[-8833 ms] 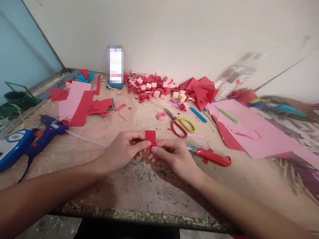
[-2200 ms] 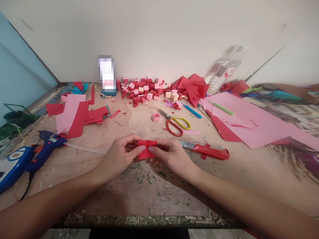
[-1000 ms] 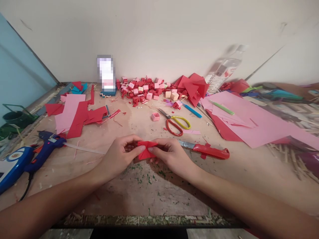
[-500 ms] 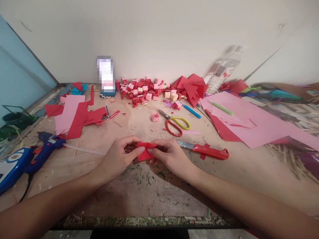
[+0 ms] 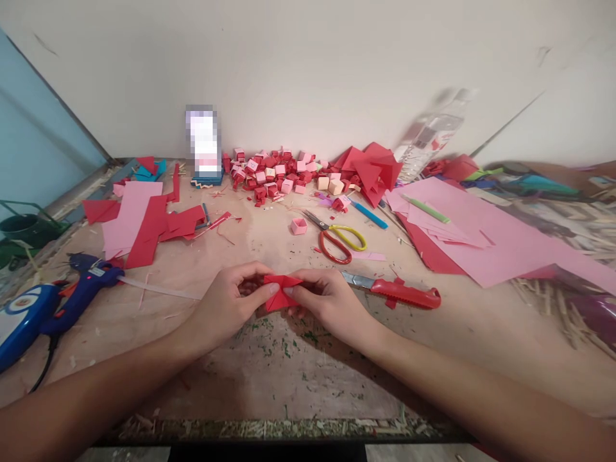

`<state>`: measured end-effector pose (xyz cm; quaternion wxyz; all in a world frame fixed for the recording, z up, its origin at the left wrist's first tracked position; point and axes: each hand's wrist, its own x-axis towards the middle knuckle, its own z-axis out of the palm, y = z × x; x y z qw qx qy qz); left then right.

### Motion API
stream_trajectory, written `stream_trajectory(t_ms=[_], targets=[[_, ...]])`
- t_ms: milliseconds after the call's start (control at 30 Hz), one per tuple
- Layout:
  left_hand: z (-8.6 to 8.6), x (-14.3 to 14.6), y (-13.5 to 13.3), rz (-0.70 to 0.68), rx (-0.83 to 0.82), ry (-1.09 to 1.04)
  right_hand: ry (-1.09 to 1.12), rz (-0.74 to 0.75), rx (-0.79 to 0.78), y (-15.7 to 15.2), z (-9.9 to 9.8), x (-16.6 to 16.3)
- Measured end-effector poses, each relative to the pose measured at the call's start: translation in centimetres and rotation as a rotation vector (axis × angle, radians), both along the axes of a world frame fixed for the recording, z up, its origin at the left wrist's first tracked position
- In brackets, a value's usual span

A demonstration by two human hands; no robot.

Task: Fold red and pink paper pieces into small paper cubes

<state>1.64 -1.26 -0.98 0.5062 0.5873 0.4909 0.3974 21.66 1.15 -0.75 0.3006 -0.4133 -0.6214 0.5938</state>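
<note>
A small folded piece of red paper (image 5: 279,290) is held low over the middle of the wooden table (image 5: 289,372). My left hand (image 5: 231,307) pinches its left side with thumb and fingers. From the right, my right hand (image 5: 327,301) pinches the other side, thumb tip on the fold. The paper forms a pointed, partly folded shape; its underside is hidden by my fingers.
A red utility knife (image 5: 399,294) lies just right of my right hand. Scissors (image 5: 339,240) and a pink paper box (image 5: 299,226) lie behind. Small paper cubes (image 5: 274,173) pile at the wall. Pink sheets (image 5: 476,237) lie right, red sheets (image 5: 154,224) and a blue glue gun (image 5: 81,289) left.
The flat red rectangle held upright earlier is now folded into a pointed shape. Over the last second my hands have barely moved; only the fingertips have shifted on the fold.
</note>
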Motion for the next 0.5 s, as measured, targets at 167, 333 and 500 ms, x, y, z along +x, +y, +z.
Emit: stream_trajectory(t_ms=[167,333,500], targets=[[-0.17,-0.04,0.05,0.006,0.01,0.007,-0.003,0.001,-0.003,-0.01,0.22,-0.07],[-0.24,-0.09,0.02,0.011,0.016,0.02,-0.01,0.006,-0.003,0.0,0.12,-0.01],[-0.14,-0.04,0.02,0.012,0.02,0.022,-0.014,0.005,0.011,-0.08,0.14,0.0]])
